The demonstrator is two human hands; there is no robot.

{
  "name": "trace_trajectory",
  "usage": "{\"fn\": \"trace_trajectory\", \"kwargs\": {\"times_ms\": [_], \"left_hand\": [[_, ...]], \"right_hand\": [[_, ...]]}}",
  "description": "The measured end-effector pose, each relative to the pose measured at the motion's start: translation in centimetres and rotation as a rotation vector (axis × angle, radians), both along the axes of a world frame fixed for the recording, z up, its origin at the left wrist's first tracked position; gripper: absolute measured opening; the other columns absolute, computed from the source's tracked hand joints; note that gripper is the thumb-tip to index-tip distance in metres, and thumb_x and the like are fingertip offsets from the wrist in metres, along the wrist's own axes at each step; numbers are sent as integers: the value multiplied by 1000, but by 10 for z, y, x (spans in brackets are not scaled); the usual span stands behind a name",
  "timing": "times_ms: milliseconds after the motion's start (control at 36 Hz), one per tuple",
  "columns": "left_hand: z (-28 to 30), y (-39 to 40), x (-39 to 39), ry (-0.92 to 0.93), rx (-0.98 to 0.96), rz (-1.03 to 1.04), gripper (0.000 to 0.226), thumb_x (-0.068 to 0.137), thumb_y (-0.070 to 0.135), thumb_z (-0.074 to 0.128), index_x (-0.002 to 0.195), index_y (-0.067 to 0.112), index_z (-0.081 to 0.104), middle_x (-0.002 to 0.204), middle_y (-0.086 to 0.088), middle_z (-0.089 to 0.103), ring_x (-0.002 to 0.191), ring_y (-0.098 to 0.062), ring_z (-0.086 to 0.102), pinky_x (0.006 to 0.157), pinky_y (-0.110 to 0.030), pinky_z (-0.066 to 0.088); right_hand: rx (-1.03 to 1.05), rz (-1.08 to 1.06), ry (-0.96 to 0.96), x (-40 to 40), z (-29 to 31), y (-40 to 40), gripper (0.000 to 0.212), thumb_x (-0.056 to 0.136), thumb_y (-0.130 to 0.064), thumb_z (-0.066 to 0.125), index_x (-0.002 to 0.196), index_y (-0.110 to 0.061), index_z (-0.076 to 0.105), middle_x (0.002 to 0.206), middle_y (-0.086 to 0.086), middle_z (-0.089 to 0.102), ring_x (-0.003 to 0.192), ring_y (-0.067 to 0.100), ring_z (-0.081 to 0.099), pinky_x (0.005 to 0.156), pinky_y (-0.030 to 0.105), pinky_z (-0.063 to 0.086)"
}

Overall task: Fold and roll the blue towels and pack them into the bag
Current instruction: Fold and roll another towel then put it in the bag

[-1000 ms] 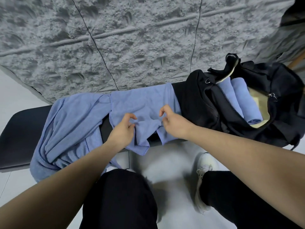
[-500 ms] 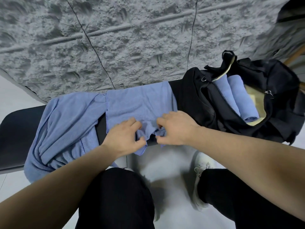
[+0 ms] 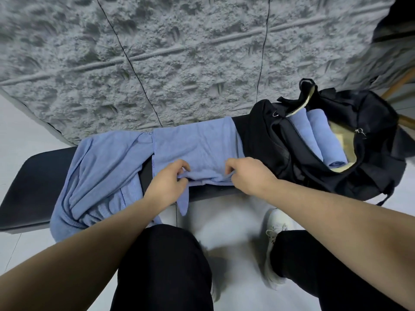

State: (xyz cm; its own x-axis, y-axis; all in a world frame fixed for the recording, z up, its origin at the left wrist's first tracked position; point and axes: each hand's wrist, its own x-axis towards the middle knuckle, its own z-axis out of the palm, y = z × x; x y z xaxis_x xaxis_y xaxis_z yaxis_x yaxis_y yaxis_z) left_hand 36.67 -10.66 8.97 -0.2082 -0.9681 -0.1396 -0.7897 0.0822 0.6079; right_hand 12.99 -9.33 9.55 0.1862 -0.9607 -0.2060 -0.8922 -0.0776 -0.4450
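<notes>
Hands have spread apart, fingers (image 3: 183, 165) pinching the soft towel's (image 3: 197, 144) rolled edge.

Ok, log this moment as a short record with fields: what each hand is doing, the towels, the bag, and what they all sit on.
left hand: left hand pinches the near edge of the spread blue towel
right hand: right hand grips the same edge, starting a roll
loose towels: crumpled blue towels lie at the left, draped over the bench edge
packed: two rolled towels inside the bag
bag: black backpack, unzipped, at the right
surface: black bench
</notes>
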Motion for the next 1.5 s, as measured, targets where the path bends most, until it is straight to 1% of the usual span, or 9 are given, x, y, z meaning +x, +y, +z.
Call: {"fn": "trace_trajectory", "kwargs": {"times_ms": [389, 500, 556, 639, 722, 889, 1167, 1389, 1500], "left_hand": [[27, 21, 2, 203, 27, 116, 43, 94, -4, 37, 89, 35, 53, 82, 5, 49, 55, -10, 39, 53, -18, 36], [40, 30, -2, 122, 3, 37, 26, 96, 12, 41, 95, 33, 56, 80, 6, 53, 60, -8, 48, 57, -23, 38], [47, 35, -1, -134, -5, -91, 30, 86, 51, 48, 110, 37, 58, 101, 12, 59, 92, -10, 58, 78, -26, 43], [51, 40, -2, -532, -23, -330, 79, 64, 82, 52, 133, 43, 48, 122, 21, 54, 108, -10, 59, 89, -30, 46], [47, 37, -3, -785, -65, -359, 47, 83, 56, 57, 123, 31, 55, 110, 8, 48, 89, -23, 59, 76, -34, 49], [45, 33, 8, -442, -451, -372, 28, 69, 28, 39, 65, 9, 58, 75, -4, 58, 62, -31, 56, 52, -28, 38], [53, 48, 4, -39, 42, -35, 36, 80, -8, 43, 75, 28, 45, 64, -12, 51, 53, -17, 44, 48, -22, 36], [56, 50, 0, -174, -16, -205, 5, 85, 18, 51, 82, 20, 47, 66, -6, 51, 57, -16, 40, 52, -25, 31], [56, 48, -3, -303, 6, -243, 36, 75, 61, 65, 92, 32, 54, 75, 11, 59, 73, -9, 57, 66, -27, 46]], "right_hand": [[50, -182, -670, -16, 46, 24, 30, 84, 11, 35, 76, -15, 48, 65, -2, 41, 49, 1, 33, 47, 15, 27], [112, -73, -540, -23, 50, 34, 10, 94, -33, 57, 102, -27, 55, 76, -7, 52, 64, 6, 47, 63, 22, 42], [100, 96, -206, -29, 52, 40, 51, 83, -57, 67, 126, -38, 50, 109, -7, 61, 97, 14, 58, 87, 31, 47], [53, 281, 156, -30, 50, 43, 68, 85, -48, 67, 145, -36, 39, 133, -6, 53, 115, 20, 56, 86, 26, 39], [42, 323, 296, -27, 49, 45, 34, 95, -28, 49, 128, -25, 56, 124, 2, 53, 88, 25, 50, 72, 27, 26], [-75, 310, 251, -28, 47, 41, 14, 94, -22, 47, 94, -19, 60, 104, 4, 50, 96, 28, 49, 77, 34, 39], [53, 195, -147, -30, 51, 41, 35, 82, 4, 47, 107, -18, 57, 82, 4, 52, 78, 25, 44, 53, 14, 32], [2, 211, -156, -34, 44, 39, 29, 87, -34, 58, 116, -31, 60, 104, -11, 64, 97, 14, 57, 88, 29, 47], [16, 284, 78, -31, 44, 40, 60, 81, -60, 64, 135, -37, 50, 117, -10, 54, 106, 18, 58, 94, 32, 45]]}}
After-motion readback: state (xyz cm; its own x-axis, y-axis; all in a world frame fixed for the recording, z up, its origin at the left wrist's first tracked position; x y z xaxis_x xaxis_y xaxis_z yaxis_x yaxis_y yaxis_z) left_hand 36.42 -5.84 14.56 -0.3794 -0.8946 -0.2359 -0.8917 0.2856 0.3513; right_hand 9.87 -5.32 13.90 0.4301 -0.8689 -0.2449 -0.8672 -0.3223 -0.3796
